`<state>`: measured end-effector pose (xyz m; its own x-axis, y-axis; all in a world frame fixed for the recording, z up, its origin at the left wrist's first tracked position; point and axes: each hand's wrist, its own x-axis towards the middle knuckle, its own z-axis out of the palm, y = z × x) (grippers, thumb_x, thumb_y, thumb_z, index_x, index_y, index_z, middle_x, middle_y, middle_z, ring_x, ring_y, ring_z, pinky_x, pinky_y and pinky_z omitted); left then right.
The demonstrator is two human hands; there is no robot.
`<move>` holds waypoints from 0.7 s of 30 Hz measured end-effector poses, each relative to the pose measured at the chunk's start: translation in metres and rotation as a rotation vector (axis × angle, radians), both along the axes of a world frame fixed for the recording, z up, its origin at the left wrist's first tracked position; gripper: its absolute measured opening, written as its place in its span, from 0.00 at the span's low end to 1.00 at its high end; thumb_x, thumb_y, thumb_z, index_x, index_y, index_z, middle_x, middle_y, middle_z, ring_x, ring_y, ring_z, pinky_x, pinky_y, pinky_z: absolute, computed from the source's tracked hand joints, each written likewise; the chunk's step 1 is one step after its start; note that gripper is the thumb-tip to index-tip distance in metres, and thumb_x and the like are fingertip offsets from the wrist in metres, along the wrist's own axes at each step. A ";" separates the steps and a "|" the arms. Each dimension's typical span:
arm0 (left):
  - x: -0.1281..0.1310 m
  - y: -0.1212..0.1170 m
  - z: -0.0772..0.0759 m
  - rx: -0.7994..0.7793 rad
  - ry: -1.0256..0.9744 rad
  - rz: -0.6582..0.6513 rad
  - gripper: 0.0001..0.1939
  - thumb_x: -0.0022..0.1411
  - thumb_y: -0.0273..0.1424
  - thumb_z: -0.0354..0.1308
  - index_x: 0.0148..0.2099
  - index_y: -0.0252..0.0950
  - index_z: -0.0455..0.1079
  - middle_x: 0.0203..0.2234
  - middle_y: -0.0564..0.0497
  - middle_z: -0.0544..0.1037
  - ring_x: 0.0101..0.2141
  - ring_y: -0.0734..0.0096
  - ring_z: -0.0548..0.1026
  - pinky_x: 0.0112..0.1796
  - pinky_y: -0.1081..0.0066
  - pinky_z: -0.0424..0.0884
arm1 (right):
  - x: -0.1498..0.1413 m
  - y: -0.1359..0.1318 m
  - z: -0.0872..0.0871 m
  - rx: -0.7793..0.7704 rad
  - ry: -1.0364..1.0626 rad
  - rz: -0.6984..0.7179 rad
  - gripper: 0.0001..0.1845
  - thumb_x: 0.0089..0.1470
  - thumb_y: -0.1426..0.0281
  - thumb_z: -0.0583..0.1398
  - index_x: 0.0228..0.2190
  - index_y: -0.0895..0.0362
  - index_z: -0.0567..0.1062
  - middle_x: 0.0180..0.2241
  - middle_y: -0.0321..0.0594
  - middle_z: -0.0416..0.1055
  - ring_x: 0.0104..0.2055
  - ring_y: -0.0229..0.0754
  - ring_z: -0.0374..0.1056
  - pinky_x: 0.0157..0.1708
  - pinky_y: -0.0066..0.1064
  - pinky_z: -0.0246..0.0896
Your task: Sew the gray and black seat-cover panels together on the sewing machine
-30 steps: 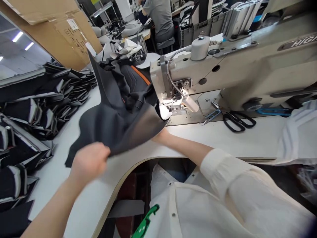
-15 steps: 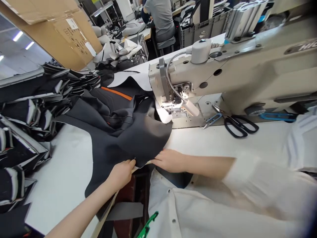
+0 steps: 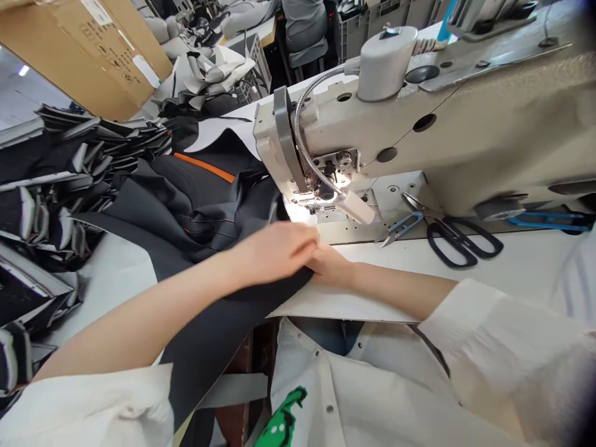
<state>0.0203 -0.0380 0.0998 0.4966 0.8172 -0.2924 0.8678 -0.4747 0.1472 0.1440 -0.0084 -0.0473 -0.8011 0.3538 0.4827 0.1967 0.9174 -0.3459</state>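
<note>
A large piece of dark fabric (image 3: 218, 323) with an orange strip (image 3: 205, 166) lies bunched on the table, its right end beside the sewing machine (image 3: 326, 130). Just in front of the lit needle area, my left hand (image 3: 279, 251) reaches across the fabric with curled fingers, slightly blurred; what it pinches is hidden. My right hand (image 3: 333, 266) closes at the fabric's right edge, its fingertips partly covered by my left hand. The two hands touch or overlap.
Black-handled scissors (image 3: 459, 239) and blue thread snips (image 3: 403, 228) lie right of the needle area. Stacked dark pieces (image 3: 41, 217) crowd the left side. Behind stand a cardboard box (image 3: 93, 56), heaped grey pieces (image 3: 200, 74) and a seated person (image 3: 305, 25).
My left hand has left the fabric's front edge and come up and right to my right hand. My right hand has moved slightly up and right, toward the machine. The view has shifted closer.
</note>
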 end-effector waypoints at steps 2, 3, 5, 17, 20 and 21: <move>-0.010 0.028 -0.019 0.061 0.075 0.078 0.10 0.64 0.28 0.48 0.41 0.34 0.70 0.38 0.48 0.76 0.41 0.66 0.73 0.42 0.70 0.68 | 0.020 -0.002 -0.002 0.016 -0.052 0.156 0.21 0.55 0.74 0.54 0.50 0.57 0.72 0.49 0.39 0.71 0.51 0.37 0.66 0.53 0.27 0.59; -0.015 0.037 -0.032 0.085 0.139 0.095 0.10 0.63 0.30 0.51 0.43 0.33 0.70 0.40 0.45 0.75 0.43 0.63 0.72 0.44 0.67 0.68 | 0.030 -0.004 -0.003 0.037 -0.086 0.214 0.22 0.54 0.76 0.53 0.51 0.60 0.71 0.50 0.42 0.71 0.53 0.40 0.64 0.56 0.31 0.57; -0.020 0.045 -0.059 0.178 0.241 0.092 0.15 0.60 0.34 0.56 0.47 0.31 0.69 0.45 0.41 0.73 0.48 0.55 0.68 0.47 0.63 0.66 | 0.042 -0.007 -0.004 0.104 -0.142 0.199 0.24 0.53 0.77 0.53 0.52 0.63 0.69 0.52 0.47 0.68 0.57 0.46 0.61 0.59 0.41 0.53; -0.023 0.035 -0.079 0.455 0.345 -0.099 0.12 0.64 0.25 0.46 0.42 0.32 0.71 0.42 0.38 0.74 0.48 0.52 0.67 0.42 0.58 0.63 | 0.027 -0.011 0.009 0.559 -0.248 -0.026 0.14 0.56 0.82 0.51 0.38 0.71 0.75 0.40 0.59 0.74 0.42 0.50 0.72 0.40 0.39 0.68; -0.028 0.044 -0.085 0.415 0.334 -0.037 0.13 0.64 0.25 0.45 0.42 0.32 0.72 0.38 0.41 0.76 0.43 0.56 0.71 0.40 0.60 0.66 | 0.031 -0.017 0.006 0.561 -0.235 -0.105 0.14 0.55 0.82 0.52 0.38 0.71 0.76 0.40 0.59 0.74 0.43 0.52 0.72 0.41 0.39 0.68; -0.030 0.046 -0.088 0.415 0.298 -0.030 0.13 0.65 0.27 0.46 0.44 0.33 0.72 0.40 0.42 0.76 0.43 0.58 0.72 0.41 0.62 0.66 | 0.031 -0.019 0.005 0.559 -0.236 -0.124 0.14 0.55 0.82 0.52 0.38 0.71 0.76 0.40 0.59 0.74 0.44 0.52 0.72 0.42 0.39 0.68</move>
<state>-0.0094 0.0083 0.0118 0.4664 0.8810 -0.0790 0.8283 -0.4664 -0.3105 0.1755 -0.0273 -0.0422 -0.8781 0.1958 0.4366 0.3258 0.9129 0.2459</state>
